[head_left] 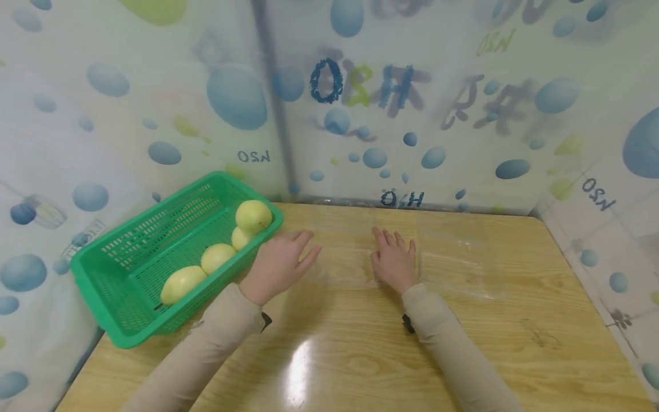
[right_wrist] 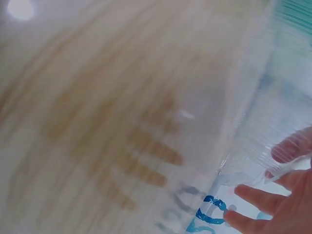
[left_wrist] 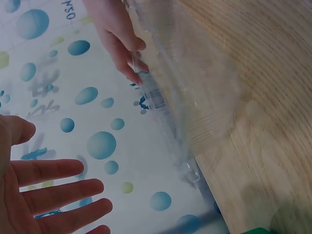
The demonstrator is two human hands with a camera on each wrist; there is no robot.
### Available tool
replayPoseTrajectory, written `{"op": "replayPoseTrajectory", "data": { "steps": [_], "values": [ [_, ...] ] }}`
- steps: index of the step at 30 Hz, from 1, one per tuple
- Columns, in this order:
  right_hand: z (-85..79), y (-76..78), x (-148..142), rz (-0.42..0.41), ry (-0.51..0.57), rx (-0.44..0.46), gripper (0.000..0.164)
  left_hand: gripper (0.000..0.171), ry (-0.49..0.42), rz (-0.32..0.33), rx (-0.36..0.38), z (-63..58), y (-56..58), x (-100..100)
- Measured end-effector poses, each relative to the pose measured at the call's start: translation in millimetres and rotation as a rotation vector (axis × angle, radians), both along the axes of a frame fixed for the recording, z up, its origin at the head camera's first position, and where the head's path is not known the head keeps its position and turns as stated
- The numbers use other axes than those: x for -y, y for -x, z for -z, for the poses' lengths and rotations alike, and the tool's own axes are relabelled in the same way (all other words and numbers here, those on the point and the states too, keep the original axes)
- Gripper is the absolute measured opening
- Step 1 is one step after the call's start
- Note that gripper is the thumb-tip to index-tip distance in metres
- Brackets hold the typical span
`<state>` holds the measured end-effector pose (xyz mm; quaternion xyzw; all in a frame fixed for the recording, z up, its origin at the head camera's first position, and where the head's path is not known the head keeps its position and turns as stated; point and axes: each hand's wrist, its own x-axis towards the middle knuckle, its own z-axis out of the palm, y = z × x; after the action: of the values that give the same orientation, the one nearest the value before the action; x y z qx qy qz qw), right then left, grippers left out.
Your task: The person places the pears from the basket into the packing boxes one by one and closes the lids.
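A clear, see-through plastic container (head_left: 458, 260) with ribbed walls lies on the wooden table; its outline is faint in the head view. My right hand (head_left: 395, 260) pinches its wall near the middle, thumb on one side and fingers on the other, as the right wrist view shows through the plastic (right_wrist: 253, 141). Between the green basket and the container, my left hand (head_left: 280, 263) hovers with nothing in it. Its fingers (left_wrist: 63, 195) are spread and straight in the left wrist view, apart from the container (left_wrist: 195, 102).
On the left stands a green plastic basket (head_left: 84, 274) with several pale yellow fruits (head_left: 183, 284) along its near side. The wooden table (head_left: 360, 366) ends at a wall sheet (head_left: 463, 131) printed with blue drops, which also covers both sides.
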<state>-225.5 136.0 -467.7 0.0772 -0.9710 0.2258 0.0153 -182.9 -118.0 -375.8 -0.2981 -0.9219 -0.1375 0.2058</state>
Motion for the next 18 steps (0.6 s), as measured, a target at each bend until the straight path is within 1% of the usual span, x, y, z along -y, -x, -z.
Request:
{"op": "replayPoseTrajectory", "data": {
  "steps": [5, 10, 14, 18],
  "values": [
    [-6.3, -0.4, -1, -0.019, 0.065, 0.085, 0.063, 0.033, 0.023, -0.014, -0.031, -2.8, 2.5, 5],
    [-12.7, -3.9, -6, -0.051, 0.096, 0.137, 0.07, 0.034, 0.038, -0.039, -0.001, -12.2, 7.6, 13],
    [-11.9, -6.1, -10, -0.072, 0.073, 0.138, 0.075, 0.034, 0.021, -0.072, 0.04, -21.2, 12.4, 21],
    [-8.9, -8.4, -12, -0.084, 0.049, 0.105, 0.076, 0.035, 0.004, -0.121, 0.094, -27.0, 15.3, 26]
  ]
}}
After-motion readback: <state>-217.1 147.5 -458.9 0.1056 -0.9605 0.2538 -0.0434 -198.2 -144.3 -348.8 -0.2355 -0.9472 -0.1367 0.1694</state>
